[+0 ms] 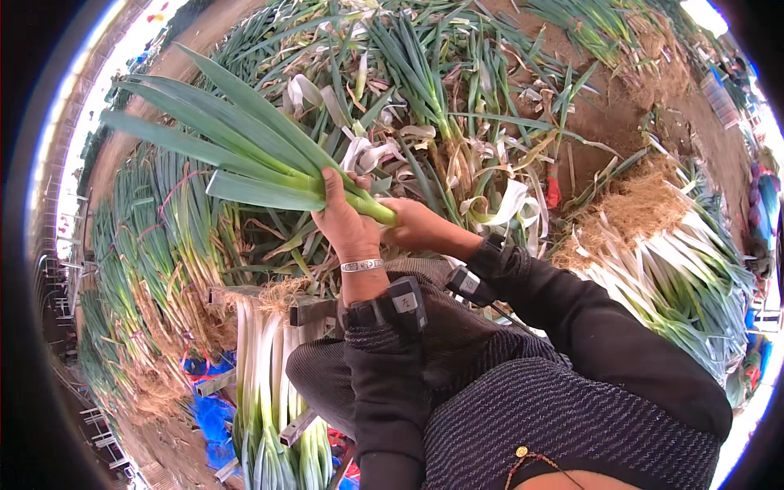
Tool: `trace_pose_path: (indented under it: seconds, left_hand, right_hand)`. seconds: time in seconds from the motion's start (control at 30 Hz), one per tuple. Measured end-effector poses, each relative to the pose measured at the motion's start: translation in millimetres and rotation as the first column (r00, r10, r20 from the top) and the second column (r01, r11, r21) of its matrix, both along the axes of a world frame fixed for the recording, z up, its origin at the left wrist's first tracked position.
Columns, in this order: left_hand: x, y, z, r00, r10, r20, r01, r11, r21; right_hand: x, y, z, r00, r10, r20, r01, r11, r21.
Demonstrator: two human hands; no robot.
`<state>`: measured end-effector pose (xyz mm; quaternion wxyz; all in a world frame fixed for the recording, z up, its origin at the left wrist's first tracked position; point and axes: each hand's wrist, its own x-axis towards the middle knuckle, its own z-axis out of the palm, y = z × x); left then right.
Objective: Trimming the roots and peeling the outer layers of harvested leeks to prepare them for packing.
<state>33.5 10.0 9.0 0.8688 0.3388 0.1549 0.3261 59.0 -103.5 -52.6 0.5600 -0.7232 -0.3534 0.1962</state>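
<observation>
A leek (273,163) with broad green leaves fanned toward the upper left lies across both my hands. My left hand (347,222) is closed around its pale green stalk, thumb on top, just below where the leaves spread. Close beside it, my right hand (412,225) grips the lower end of the stalk. Its fingertips and the root end are hidden. Beneath the hands, loose leaves and pale peeled strips (510,204) cover the ground.
Trimmed leeks (265,376) hang roots-up on a metal frame (314,310) by my knee. Bundled leeks (155,245) stand at left. A pile of white-stemmed leeks (653,253) with tan roots lies at right. Blue sheeting (214,420) shows lower left.
</observation>
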Motion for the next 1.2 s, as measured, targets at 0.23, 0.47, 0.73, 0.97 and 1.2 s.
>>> trace_pose_path:
  seconds: [0.23,0.47,0.73,0.97,1.2]
  left_hand:
    - [2,22,-1,0.997,-0.005,-0.080,-0.002,0.996,-0.093]
    - [2,14,4,0.999,-0.001,-0.041,-0.001,0.998,-0.057]
    - [-2,16,5,0.986,-0.150,-0.068,0.139,0.981,-0.138]
    - [2,2,4,0.953,-0.215,-0.213,0.233,0.970,0.065]
    - [2,-3,8,0.941,-0.273,-0.199,0.295,0.951,0.088]
  right_hand:
    - [-34,-90,-55,0.958,-0.209,-0.198,0.128,0.925,-0.357]
    - [-25,-80,-4,0.971,-0.084,-0.223,0.078,0.996,-0.035]
    - [-26,-77,28,0.896,0.129,-0.425,-0.146,0.989,-0.008]
    - [2,-42,59,0.814,0.180,-0.551,0.055,0.922,0.383]
    - [21,-21,63,0.831,0.195,-0.520,0.036,0.915,0.401]
